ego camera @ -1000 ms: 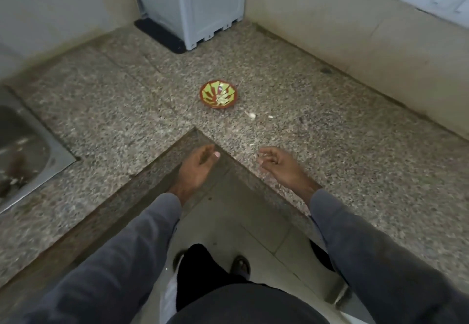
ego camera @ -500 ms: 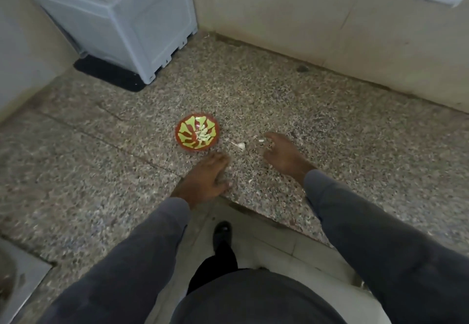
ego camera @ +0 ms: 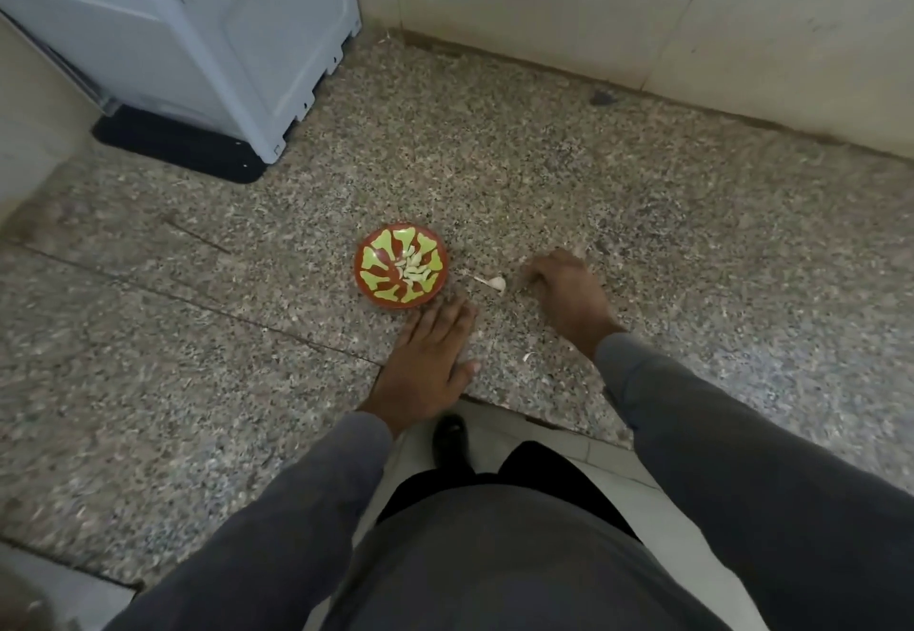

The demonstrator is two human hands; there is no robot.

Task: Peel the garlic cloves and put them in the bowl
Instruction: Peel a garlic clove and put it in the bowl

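The left hand (ego camera: 429, 351) lies flat, fingers straight, on the counter (ego camera: 198, 383) just short of the bowl (ego camera: 400, 265), likely steadying. The right hand (ego camera: 564, 291) curls downward beside 1 unpeeled clove (ego camera: 497, 282); whether it pinches anything is hidden. Peeled cloves (ego camera: 414, 268) sit in the bowl.

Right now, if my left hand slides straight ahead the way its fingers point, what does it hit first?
Probably the bowl: the left hand lies flat on the counter, fingertips near its rim.

Dim flat light, soft blur, wide-angle edge bending
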